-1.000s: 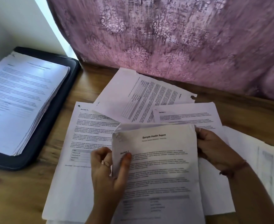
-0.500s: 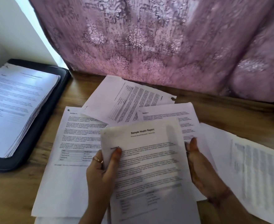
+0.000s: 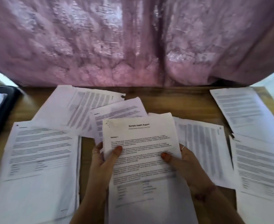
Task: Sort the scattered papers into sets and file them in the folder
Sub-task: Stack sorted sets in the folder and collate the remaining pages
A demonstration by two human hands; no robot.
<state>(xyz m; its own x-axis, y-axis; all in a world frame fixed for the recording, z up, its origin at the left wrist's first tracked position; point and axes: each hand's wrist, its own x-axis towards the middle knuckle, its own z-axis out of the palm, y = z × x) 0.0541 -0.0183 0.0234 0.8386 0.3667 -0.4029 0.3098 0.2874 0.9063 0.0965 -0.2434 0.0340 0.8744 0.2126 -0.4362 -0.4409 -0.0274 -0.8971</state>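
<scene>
While pinching the report (image 3: pixel 142 152) lengthwise at both edges, left hand (image 3: pixel 104 160) nearer the folder (image 3: pixel 2 110), far left.

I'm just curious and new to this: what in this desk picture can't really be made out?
Head view only:
- Folder: cut off by the left edge; its contents mostly out of frame.
- Body text on the report: too small and blurred; only the title reads.
- Fingers of both hands: hidden behind the report; thumbs show.
- Sheets at right: motion-blurred, cut by the edge.
</scene>
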